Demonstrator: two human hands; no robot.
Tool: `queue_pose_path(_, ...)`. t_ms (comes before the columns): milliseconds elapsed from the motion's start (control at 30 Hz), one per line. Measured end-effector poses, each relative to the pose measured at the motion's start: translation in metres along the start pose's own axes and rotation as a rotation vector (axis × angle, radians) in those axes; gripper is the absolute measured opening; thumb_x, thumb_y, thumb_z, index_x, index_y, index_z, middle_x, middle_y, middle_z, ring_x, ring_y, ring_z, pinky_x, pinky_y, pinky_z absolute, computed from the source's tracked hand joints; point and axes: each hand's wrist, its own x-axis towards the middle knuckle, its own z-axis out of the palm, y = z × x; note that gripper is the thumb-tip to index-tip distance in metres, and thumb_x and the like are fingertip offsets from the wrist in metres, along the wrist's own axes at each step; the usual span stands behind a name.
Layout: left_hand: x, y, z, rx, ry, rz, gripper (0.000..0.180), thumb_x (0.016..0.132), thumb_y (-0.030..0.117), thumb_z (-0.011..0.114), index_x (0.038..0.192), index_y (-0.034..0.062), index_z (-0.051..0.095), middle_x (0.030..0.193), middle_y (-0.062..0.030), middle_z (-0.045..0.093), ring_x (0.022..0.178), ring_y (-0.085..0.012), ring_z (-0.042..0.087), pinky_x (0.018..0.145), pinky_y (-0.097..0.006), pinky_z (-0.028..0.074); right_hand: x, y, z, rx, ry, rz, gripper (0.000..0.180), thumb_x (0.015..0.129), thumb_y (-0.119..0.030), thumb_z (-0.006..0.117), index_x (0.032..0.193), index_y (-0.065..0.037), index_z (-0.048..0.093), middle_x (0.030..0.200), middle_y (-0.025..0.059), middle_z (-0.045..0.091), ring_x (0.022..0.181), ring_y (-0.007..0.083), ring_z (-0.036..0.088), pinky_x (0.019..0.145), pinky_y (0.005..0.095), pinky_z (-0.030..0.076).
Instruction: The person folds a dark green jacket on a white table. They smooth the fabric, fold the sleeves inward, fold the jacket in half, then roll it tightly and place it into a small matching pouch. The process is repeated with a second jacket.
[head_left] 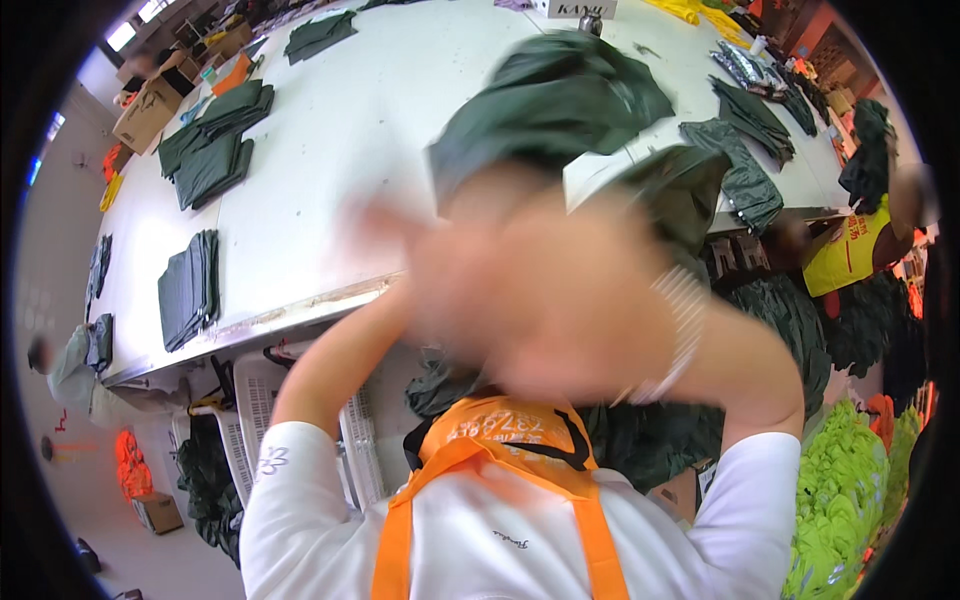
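Both my hands are raised close in front of my chest and smeared by motion. My left hand overlaps my right hand, and the fingers of neither can be made out. A striped band circles my right wrist. Just beyond them, a loose dark green garment lies bunched on the white table. A second dark green garment hangs over the table edge to its right. Whether either hand touches this cloth is hidden by the blur.
Folded dark green garments lie along the left side of the table, with more stacks at the right. White plastic crates stand under the edge. Bright yellow-green clothing is heaped at the lower right. A person in a yellow vest is at the right.
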Motion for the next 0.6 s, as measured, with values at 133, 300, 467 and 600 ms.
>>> queue_pose_path(133, 0.015, -0.007, -0.022, -0.383, 0.417, 0.222, 0.048, 0.067, 0.017, 0.077, 0.108, -0.0016, 0.059, 0.087, -0.0101, 0.066, 0.071, -0.0148, 0.060, 0.065, -0.026, 0.047, -0.052, -0.072, 0.041, 0.271, -0.401, 0.137, 0.059, 0.077, -0.006, 0.053, 0.134, -0.019, 0.046, 0.073, 0.0045, 0.047, 0.053, 0.0166, 0.052, 0.047, 0.0312, 0.046)
queue_pose_path(300, -0.046, -0.010, -0.068, 0.179, 0.938, 0.618, 0.034, 0.068, 0.009, 0.074, 0.097, -0.0022, 0.061, 0.087, -0.0065, 0.066, 0.071, -0.0140, 0.059, 0.063, -0.025, 0.047, -0.154, -0.008, 0.004, 0.302, -0.386, 0.793, 0.059, 0.073, 0.001, 0.061, 0.131, -0.002, 0.048, 0.097, 0.0169, 0.064, 0.085, 0.0290, 0.066, 0.072, 0.0360, 0.054)
queue_pose_path(467, -0.121, 0.047, -0.070, 0.957, 1.090, 0.927, 0.021, 0.063, -0.005, 0.063, 0.082, 0.0025, 0.064, 0.079, -0.0091, 0.066, 0.068, -0.0223, 0.063, 0.060, -0.029, 0.050, -0.153, -0.011, -0.047, 0.269, -0.108, 0.955, 0.046, 0.076, -0.008, 0.068, 0.120, 0.002, 0.058, 0.108, 0.0172, 0.065, 0.095, 0.0198, 0.065, 0.085, 0.0292, 0.049)
queue_pose_path(600, -0.180, 0.079, -0.079, 1.209, 1.249, 1.126, 0.016, 0.071, 0.003, 0.067, 0.087, 0.0019, 0.065, 0.087, -0.0145, 0.065, 0.075, -0.0277, 0.064, 0.065, -0.035, 0.052, -0.148, -0.038, -0.112, -0.030, -0.074, 1.301, 0.038, 0.078, -0.012, 0.065, 0.114, -0.001, 0.062, 0.074, 0.0041, 0.057, 0.062, 0.0142, 0.052, 0.067, 0.0244, 0.045)
